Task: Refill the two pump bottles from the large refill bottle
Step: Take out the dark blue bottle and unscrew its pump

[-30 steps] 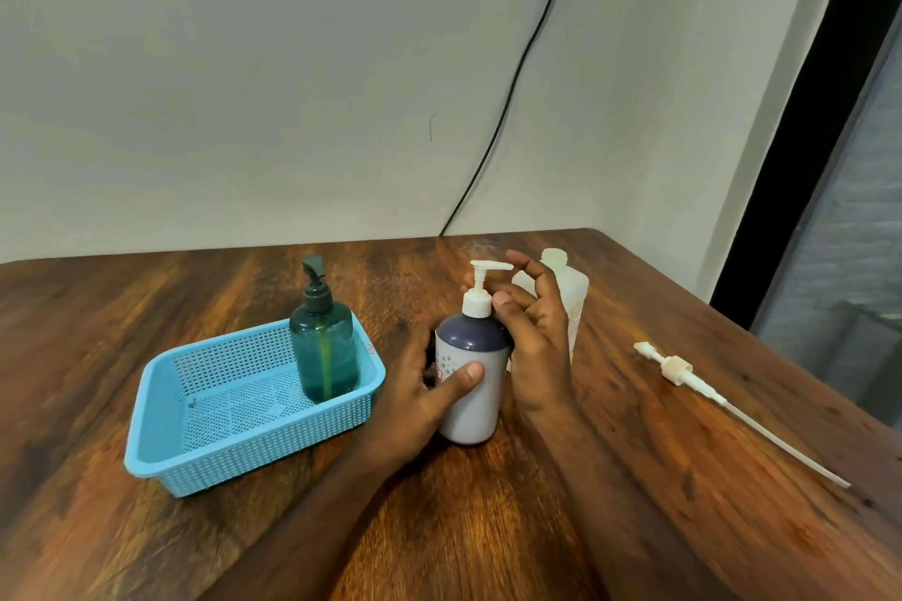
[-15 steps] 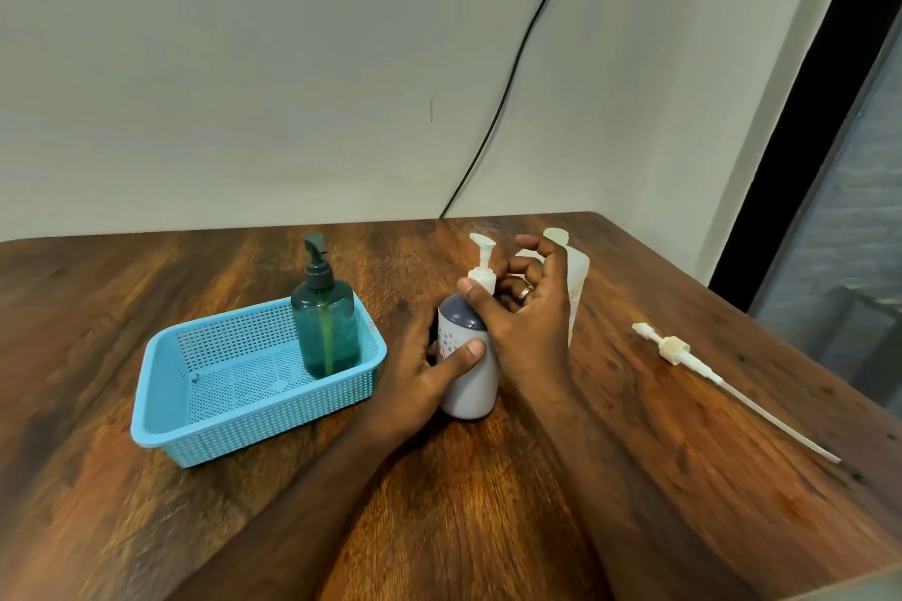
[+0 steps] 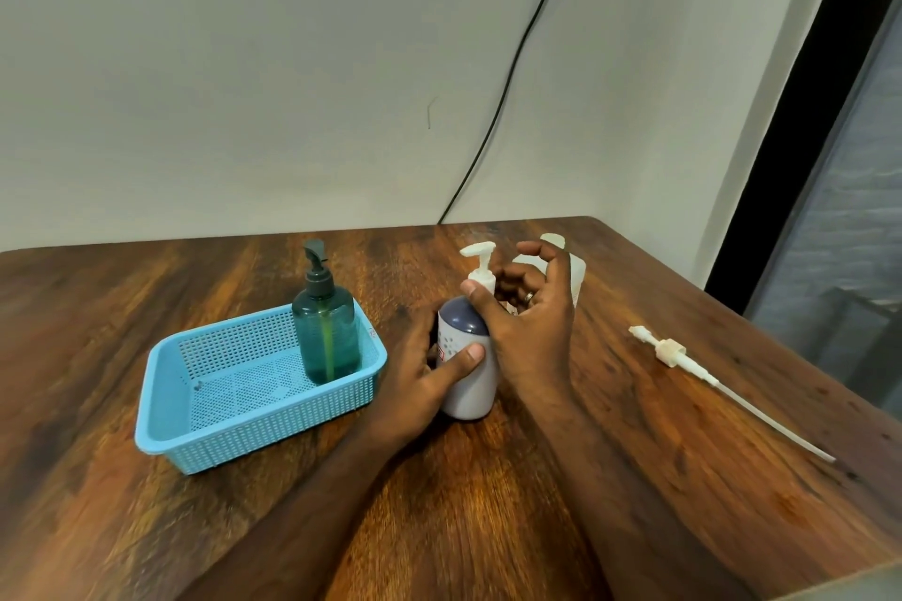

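1. Head view: we look down on a wooden worktop [image 3: 488,527] set against a pale wall, with a black cable [image 3: 517,68] running down the wall to the worktop's back edge.
2. We see the white pump bottle [image 3: 468,371] standing upright near the middle of the worktop, with a dark upper part and a white pump head [image 3: 481,266] on top.
3. Our left hand [image 3: 420,386] grips the bottle's body from the left, with the thumb pressed across its front; the other fingers are hidden behind the bottle.
4. Our right hand [image 3: 527,322] pinches the collar at the base of the pump head, its thumb on the near side and curled fingers on the far side, while the index finger arches loosely above. A ring shows on one finger.
5. The large refill bottle [image 3: 573,271], translucent white, stands just behind the right hand and is partly hidden by it.
6. The green pump bottle [image 3: 327,332] stands upright in the back right corner of a blue perforated basket [image 3: 234,420], which sits to the left of our left hand.
7. A loose white pump with a long dip tube [image 3: 722,388] lies flat on the worktop, well apart to the right.
8. A dark door frame [image 3: 800,112] runs along the right edge.
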A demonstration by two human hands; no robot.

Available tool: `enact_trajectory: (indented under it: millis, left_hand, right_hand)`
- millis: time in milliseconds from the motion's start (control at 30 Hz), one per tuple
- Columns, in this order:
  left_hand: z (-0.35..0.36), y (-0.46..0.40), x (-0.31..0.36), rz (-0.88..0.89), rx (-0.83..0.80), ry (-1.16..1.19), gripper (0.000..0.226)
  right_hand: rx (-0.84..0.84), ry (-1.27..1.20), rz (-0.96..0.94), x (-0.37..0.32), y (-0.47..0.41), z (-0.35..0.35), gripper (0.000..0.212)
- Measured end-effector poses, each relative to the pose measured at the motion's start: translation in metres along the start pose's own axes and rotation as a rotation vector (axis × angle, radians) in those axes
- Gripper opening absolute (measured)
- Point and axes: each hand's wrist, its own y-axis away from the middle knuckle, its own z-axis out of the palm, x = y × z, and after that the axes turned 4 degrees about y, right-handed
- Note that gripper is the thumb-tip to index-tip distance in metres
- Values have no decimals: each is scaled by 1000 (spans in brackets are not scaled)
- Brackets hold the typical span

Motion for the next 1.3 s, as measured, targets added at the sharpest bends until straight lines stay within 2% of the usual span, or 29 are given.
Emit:
enact_trajectory:
  millis: [167, 333, 567, 667, 800, 933, 1200, 1300]
  left_hand:
    - [2, 2, 4, -3, -17, 2, 55]
    - [1, 2, 4, -24, -27, -2, 54]
    - [4, 3, 3, 19, -5, -58, 53]
    - [3, 2, 1, 26, 6, -74, 58]
    - [5, 1, 1, 20, 24, -115, 58]
    - [4, 1, 1, 15, 47, -128, 55]
    - [2, 0, 0, 10, 60, -86, 64]
    - [3, -1, 1, 2, 72, -108, 68]
  right_hand:
    - [89, -167, 64, -13, -8, -3, 45]
    - [183, -264, 23, -40, -30, -18, 46]
    - [300, -339, 32, -68, -65, -82, 37]
    - [253, -83, 67, -61, -74, -118, 32]
    - [6, 504, 277, -32, -59, -147, 27]
    - [-242, 925, 407, -4, -37, -148, 25]
    - [-302, 1094, 430, 28, -28, -135, 24]
    - [-212, 1086, 350, 36, -29, -129, 32]
